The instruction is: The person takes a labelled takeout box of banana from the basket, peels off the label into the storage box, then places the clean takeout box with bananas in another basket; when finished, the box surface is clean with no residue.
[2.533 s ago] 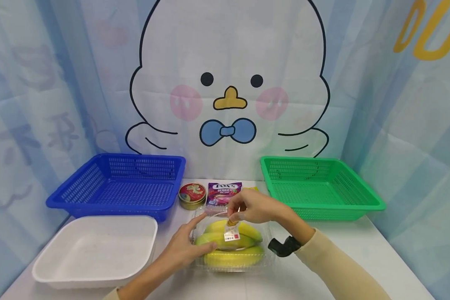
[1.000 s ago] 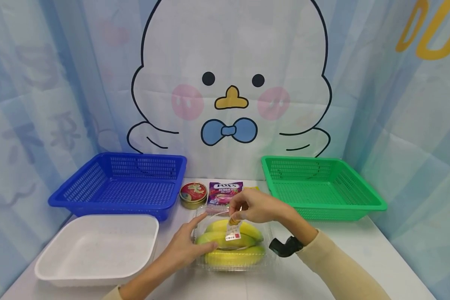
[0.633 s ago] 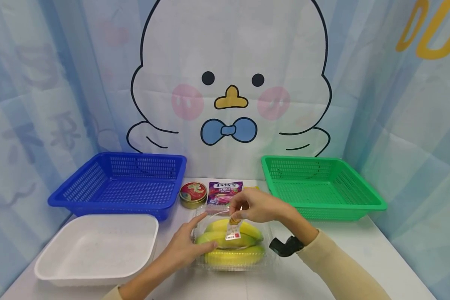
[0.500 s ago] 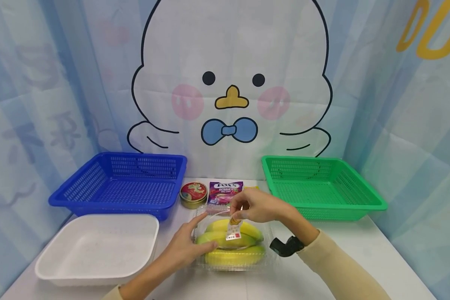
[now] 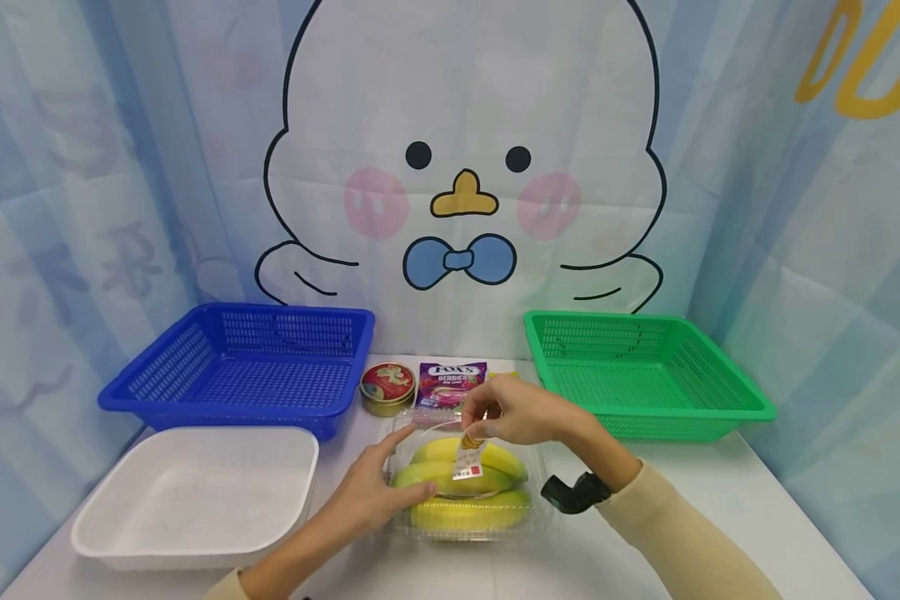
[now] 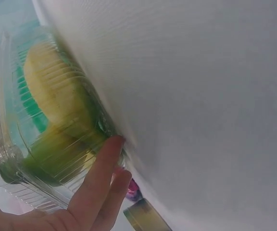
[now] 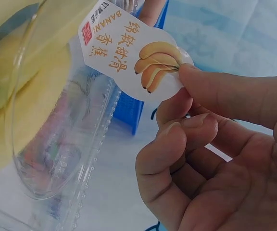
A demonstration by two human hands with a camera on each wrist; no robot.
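A clear plastic clamshell box (image 5: 537,510) of yellow bananas (image 5: 450,515) lies on the white table in front of me. My left hand (image 5: 378,492) rests against the box's left side with straight fingers (image 6: 100,175). My right hand (image 5: 495,417) hovers over the box's far end. Its thumb and fingers pinch a white banana label (image 5: 466,463) that hangs over the lid. The right wrist view shows the label (image 7: 129,53) pinched at its top edge above the clear lid (image 7: 61,139). A black band sits on my right wrist.
A blue basket (image 5: 240,367) stands at the back left and a green basket (image 5: 637,371) at the back right. A white tray (image 5: 195,500) is at the front left. A round red tin (image 5: 387,387) and a purple candy bag (image 5: 450,383) lie behind the box.
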